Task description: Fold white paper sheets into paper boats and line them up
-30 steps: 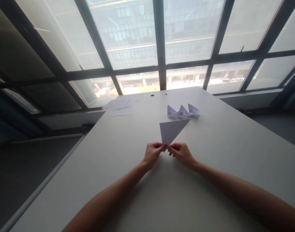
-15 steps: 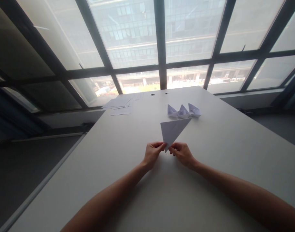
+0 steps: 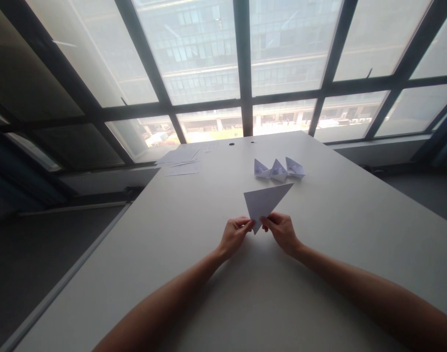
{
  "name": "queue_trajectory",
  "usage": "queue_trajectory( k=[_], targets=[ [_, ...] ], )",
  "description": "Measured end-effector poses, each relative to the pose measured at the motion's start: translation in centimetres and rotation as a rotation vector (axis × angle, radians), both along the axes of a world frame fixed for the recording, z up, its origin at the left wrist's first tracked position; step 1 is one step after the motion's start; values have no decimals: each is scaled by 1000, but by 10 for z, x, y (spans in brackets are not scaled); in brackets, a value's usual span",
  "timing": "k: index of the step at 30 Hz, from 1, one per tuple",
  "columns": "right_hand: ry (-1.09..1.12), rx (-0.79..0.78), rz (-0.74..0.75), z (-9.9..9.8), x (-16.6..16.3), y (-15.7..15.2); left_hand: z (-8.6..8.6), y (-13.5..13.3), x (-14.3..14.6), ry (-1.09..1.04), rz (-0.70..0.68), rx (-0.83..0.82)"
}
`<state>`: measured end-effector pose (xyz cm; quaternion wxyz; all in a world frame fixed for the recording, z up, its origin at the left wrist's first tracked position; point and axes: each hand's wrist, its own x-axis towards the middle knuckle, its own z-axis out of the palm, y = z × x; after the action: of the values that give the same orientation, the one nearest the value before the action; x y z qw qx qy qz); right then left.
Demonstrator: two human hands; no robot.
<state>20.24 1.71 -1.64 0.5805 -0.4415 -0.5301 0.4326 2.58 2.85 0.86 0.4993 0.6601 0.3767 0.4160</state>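
Note:
A folded white paper triangle (image 3: 265, 201) is held up just above the table, its narrow corner pointing down toward me. My left hand (image 3: 235, 234) pinches its left edge near that lower corner, thumb in front. On the opposite edge my right hand (image 3: 282, 230) grips it between thumb and fingers. The fingers behind the paper are partly hidden. Beyond it stand three folded paper boats (image 3: 278, 170) in a row, close together.
The white table (image 3: 194, 210) stretches away to large windows (image 3: 204, 54). Loose paper sheets (image 3: 182, 167) lie at its far left. A dark round hole (image 3: 231, 144) sits near the far edge.
The paper triangle has shifted slightly right and tilted a little. My right hand has moved up along its edge and now has its thumb on the paper.

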Motion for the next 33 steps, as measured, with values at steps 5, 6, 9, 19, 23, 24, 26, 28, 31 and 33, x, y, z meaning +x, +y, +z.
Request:
queue_trajectory(
  k=[5,6,9,19,23,24,26,28,31,33],
  targets=[
    [17,-13,11,1,-1,0,-2,0,0,52,-52,-49],
    [13,-12,13,1,-1,0,-2,0,-1,53,-70,-65],
    [4,-13,22,2,-1,0,-2,0,-1,25,-81,-113],
    [-264,-19,179,0,-6,-3,-7,4,-1,-185,121,-295],
    [-219,4,204,1,-6,-4,-11,4,1,-217,81,-311],
    [-199,-3,209,2,-6,-4,-12,4,1,-235,82,-312],
    [-171,-26,230,3,-6,-4,-12,3,1,-272,90,-309],
    [-153,-47,256,4,-6,-4,-12,3,2,-287,81,-301],
    [-125,-58,275,4,-6,-4,-8,2,2,-293,20,-292],
    [-103,-56,268,2,-5,-3,-7,0,3,-305,-26,-300]
  ],
)
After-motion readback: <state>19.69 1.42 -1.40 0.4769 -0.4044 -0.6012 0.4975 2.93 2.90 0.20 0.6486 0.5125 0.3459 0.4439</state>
